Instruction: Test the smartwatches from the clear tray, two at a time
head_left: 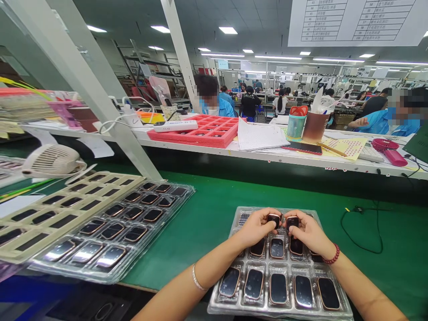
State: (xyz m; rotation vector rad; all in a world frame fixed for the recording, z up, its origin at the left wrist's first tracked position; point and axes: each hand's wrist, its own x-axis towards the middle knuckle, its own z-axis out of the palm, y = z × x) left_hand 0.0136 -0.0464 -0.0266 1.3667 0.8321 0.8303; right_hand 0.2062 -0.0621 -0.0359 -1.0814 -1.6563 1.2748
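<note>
Over the far rows of a clear plastic tray point(264, 307), my left hand point(259, 227) pinches a watch body point(273, 218) with a dark screen and gold-coloured rim. Close beside it, my right hand point(306, 229) grips a second watch body point(292, 222) between thumb and fingers. Both are raised and tilted towards me. Below my hands, similar watch bodies lie face up in the tray's pockets, such as one watch point(278, 287) in the near row. My hands and wrists hide part of the far rows.
Left on the green bench point(194, 232) lies another clear tray point(157, 232) of watches, beside a beige foam tray point(25, 254). A white fan point(53, 161) stands behind. The shelf ahead bears a red foam tray point(210, 142), papers point(261, 133) and cups. A black cable point(363, 245) lies right.
</note>
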